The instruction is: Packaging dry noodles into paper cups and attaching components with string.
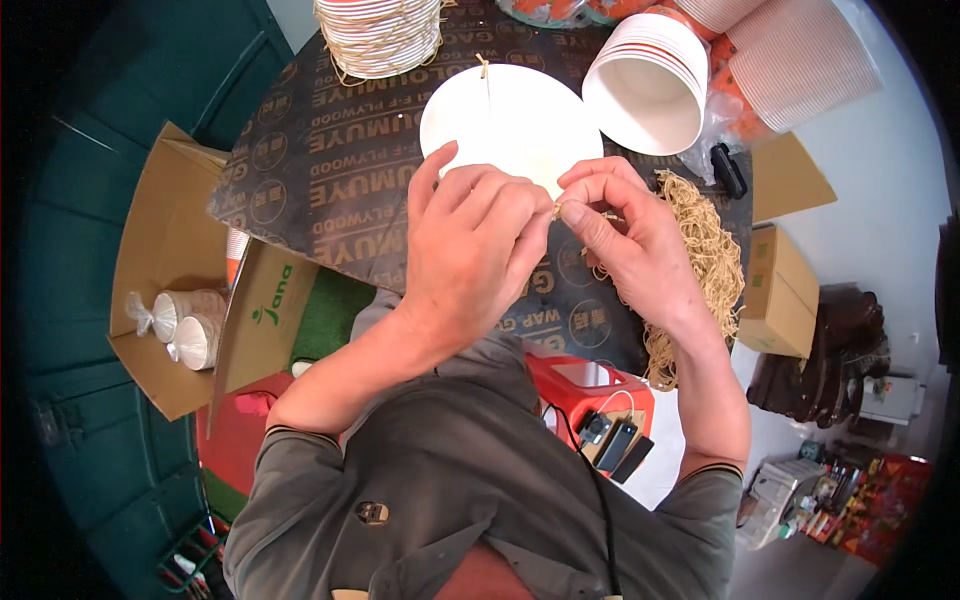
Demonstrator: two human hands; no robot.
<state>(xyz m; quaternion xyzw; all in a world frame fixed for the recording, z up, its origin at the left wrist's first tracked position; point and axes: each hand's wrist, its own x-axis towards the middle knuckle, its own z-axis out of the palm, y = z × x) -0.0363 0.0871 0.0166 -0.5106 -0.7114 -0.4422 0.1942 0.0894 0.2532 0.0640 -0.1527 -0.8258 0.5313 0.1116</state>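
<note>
A white round paper tub [520, 115] sits in front of me on the dark table. At its far rim a short tan cord end [483, 66] stands up, with a thin line running down inside the wall. My left hand [470, 240] and my right hand [635, 235] meet at the near rim. Both pinch a bit of tan cord [557, 211] between thumb and fingers; how it is looped there is too small to tell. Beside my right wrist lies a tangled heap of tan cords [700, 240]. My hands hide the tub's near side.
A stack of tubs with cords [378, 35] stands at the far left of the printed plywood tabletop [340, 170]. Nested white tubs [650, 85] lie far right, near a black object [728, 170]. An opened carton [165, 260] with bagged tubs is left; a red stool [590, 385] is below.
</note>
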